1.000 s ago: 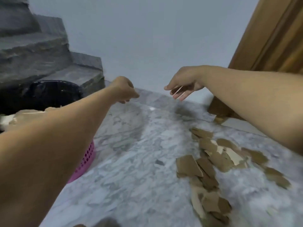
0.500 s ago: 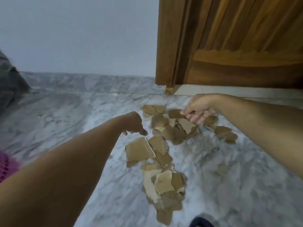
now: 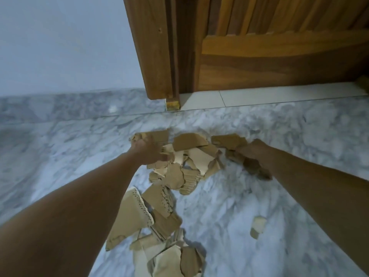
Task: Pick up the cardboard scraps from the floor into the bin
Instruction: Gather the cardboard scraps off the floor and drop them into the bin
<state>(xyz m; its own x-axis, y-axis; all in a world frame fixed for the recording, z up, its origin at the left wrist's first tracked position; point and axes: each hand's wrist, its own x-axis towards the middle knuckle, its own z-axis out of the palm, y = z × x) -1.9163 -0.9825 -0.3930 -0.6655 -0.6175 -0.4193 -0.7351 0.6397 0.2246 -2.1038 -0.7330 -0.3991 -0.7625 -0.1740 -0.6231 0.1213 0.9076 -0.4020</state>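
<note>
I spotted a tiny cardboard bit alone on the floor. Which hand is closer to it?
Right. The right hand is above the lone scrap; the left hand is farther, beyond the pile.

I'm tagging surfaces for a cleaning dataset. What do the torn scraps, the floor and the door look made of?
The scraps look like corrugated cardboard: matte tan faces, with fluted ridges showing along the torn edges. The floor looks like polished marble or a marble-look tile: white with grey veining and a soft sheen. The door looks like varnished wood: brown grain and raised panel mouldings.
</note>
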